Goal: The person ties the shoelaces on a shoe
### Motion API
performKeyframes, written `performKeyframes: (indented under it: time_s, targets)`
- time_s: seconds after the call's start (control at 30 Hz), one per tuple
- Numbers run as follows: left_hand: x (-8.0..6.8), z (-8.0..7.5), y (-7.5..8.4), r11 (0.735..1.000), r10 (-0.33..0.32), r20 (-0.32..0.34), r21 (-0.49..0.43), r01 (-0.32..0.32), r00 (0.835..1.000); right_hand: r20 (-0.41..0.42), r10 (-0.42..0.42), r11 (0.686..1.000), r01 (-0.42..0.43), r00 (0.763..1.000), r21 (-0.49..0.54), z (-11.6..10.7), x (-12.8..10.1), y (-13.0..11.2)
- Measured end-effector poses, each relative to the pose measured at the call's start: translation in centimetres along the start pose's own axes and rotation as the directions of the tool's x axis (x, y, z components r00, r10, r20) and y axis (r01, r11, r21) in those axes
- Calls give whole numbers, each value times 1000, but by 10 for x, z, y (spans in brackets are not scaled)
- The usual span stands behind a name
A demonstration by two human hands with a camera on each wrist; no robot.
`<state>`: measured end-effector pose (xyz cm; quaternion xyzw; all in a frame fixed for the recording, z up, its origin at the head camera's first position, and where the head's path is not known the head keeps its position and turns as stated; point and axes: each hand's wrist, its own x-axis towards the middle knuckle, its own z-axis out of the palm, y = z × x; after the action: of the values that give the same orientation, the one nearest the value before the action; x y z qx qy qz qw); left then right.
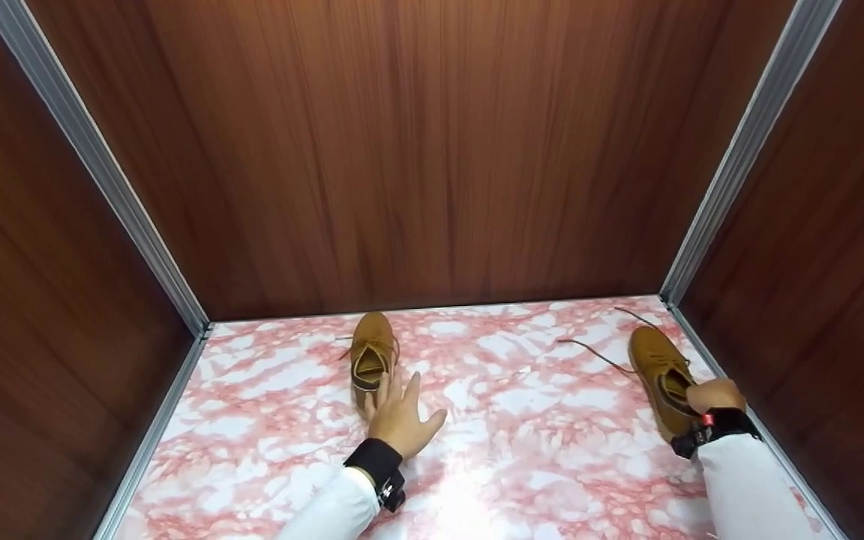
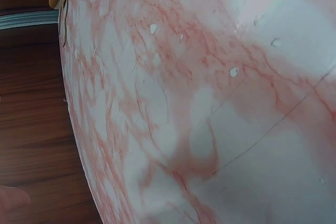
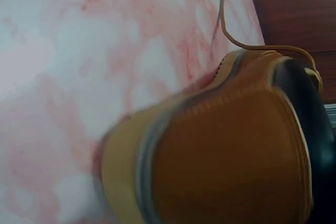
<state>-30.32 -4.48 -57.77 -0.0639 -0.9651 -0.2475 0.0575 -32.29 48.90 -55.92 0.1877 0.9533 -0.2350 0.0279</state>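
Two tan lace-up shoes rest on the table in the head view. The left shoe (image 1: 373,337) points toward the back wall. My left hand (image 1: 404,420) is over its heel with fingers spread; whether the fingertips touch it I cannot tell. One blurred finger of this hand (image 2: 13,199) shows in the left wrist view. At the far right, my right hand (image 1: 718,395) grips the collar of the right shoe (image 1: 649,356) with curled fingers, its fingertips hidden. The right wrist view shows this shoe's heel (image 3: 226,156) close up and blurred. Its loose lace (image 1: 595,351) trails left.
The tabletop (image 1: 507,420) has a pink-and-white marbled surface. Dark wood panels (image 1: 432,165) stand behind it and on both sides, with metal edge strips (image 1: 739,150) at the corners. The right hand is close to the right panel.
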Motion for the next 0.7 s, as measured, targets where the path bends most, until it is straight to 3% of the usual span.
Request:
performKeyframes:
  time_s: [0.13,0.4,0.7]
  targets:
    - [-1,1,1,1000,9,7,-14,-9,1000,-9,-58,998,58,998,39,3,-1,-9]
    - [-2,-1,0,1000,15,10,-27,-15,1000,-75,70,977,-53,995,204,19,-2,-26]
    - [0,-2,-2,1000,7,20,-26,-6,1000,-79,66,966,-44,995,254,28,-4,-44]
